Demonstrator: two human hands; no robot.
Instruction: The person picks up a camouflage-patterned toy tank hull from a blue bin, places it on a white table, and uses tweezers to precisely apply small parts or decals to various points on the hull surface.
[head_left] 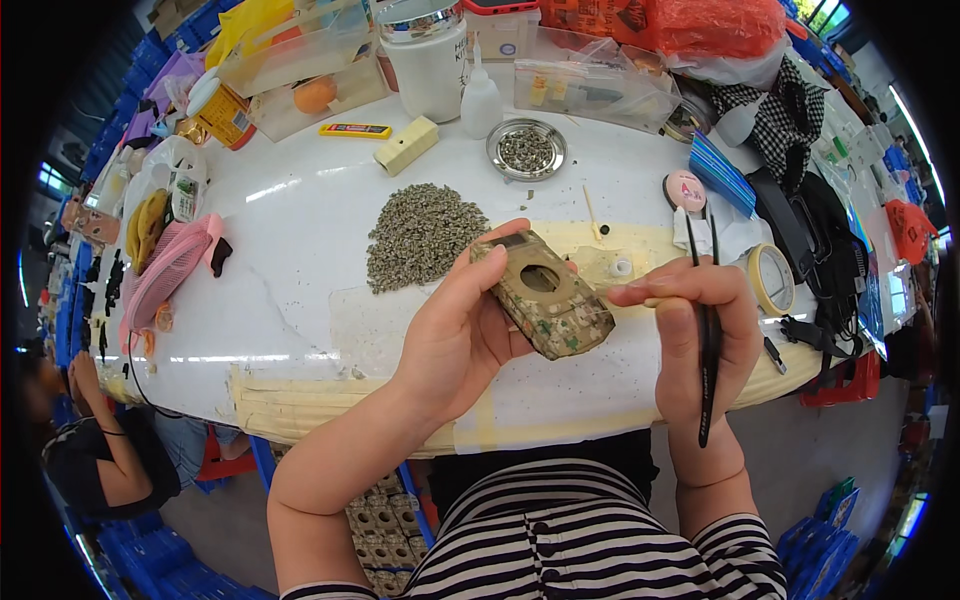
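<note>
Now the left hand (452, 333) cradles a tilted camouflage casing (574, 318), palm up.

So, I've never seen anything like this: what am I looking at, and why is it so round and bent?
There is no machine here, just a person's two bare hands. The single picture comes from a wide fisheye camera on the person's head, looking down, so straight edges curve near the rim. The left hand holds a camouflage case with a round opening. The right hand holds black tweezers and what looks like a thin pale stick. On the white table lie a heap of small grey-brown pieces, a round metal dish of similar bits, and a pale yellow block.
</note>
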